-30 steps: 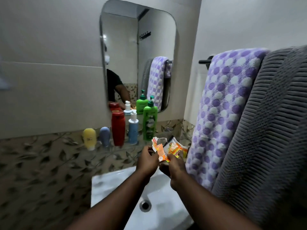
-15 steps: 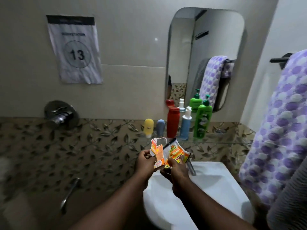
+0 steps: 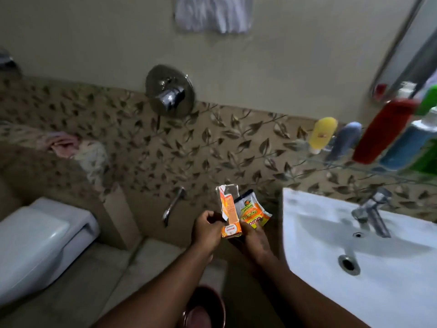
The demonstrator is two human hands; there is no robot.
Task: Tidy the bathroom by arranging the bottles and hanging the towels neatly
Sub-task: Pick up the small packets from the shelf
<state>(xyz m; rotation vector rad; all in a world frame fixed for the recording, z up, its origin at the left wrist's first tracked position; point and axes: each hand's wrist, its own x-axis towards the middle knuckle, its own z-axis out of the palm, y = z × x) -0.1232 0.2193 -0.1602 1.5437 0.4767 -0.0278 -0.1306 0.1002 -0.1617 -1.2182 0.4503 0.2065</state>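
Both hands were close together just left of the washbasin (image 3: 307, 209): left hand (image 3: 208, 229) pinching a torn orange carton (image 3: 228, 213), right hand (image 3: 254, 240) gripping a scrub-pad packet (image 3: 251, 210). Bottles (image 3: 383, 131) stood on the glass shelf (image 3: 343, 162) above the washbasin.

The left hand (image 3: 207, 229), gripping an orange carton (image 3: 228, 213), and the right hand (image 3: 254, 240), gripping a packet (image 3: 253, 213), hung in the open gap between the toilet (image 3: 40, 242) and the basin (image 3: 305, 235), whose white rim stood just beside the right hand. Ahead, a wall spout (image 3: 173, 204) jutted out near the left hand, with the mixer valve (image 3: 169, 91) higher up. The tap (image 3: 371, 211) blocked the basin's back edge. Above it, a row of bottles (image 3: 383, 133) crowded the glass shelf (image 3: 354, 163). A dark bucket (image 3: 203, 306) sat below the forearms.
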